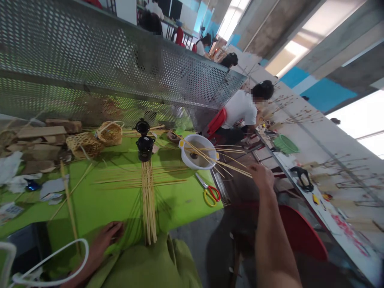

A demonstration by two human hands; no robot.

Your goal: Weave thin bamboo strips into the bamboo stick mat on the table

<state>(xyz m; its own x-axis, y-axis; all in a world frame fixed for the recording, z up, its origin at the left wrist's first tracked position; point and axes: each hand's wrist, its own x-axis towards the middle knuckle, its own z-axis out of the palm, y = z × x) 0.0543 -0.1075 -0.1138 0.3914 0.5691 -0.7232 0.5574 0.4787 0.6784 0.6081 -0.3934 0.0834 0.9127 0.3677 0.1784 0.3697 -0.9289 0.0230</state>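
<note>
My left hand [105,238] lies flat on the green table [99,200] near its front edge, fingers stretched out, holding nothing. Beside it, a bundle of thin cane sticks [148,200] runs up the table, crossed by other sticks [141,180] and pinned at the far end by two black weights [145,147]. My right hand [261,176] reaches out past the table's right edge to the tips of several long sticks [216,160] that rest across a white bowl [197,153]; its fingers curl at the stick ends.
Red-and-yellow scissors [209,192] lie by the bowl. Two small woven baskets [93,140] and wooden blocks [39,138] sit at the back left, against a perforated metal screen [120,68]. A red chair [300,232] stands to my right. A person in white [241,108] works beyond.
</note>
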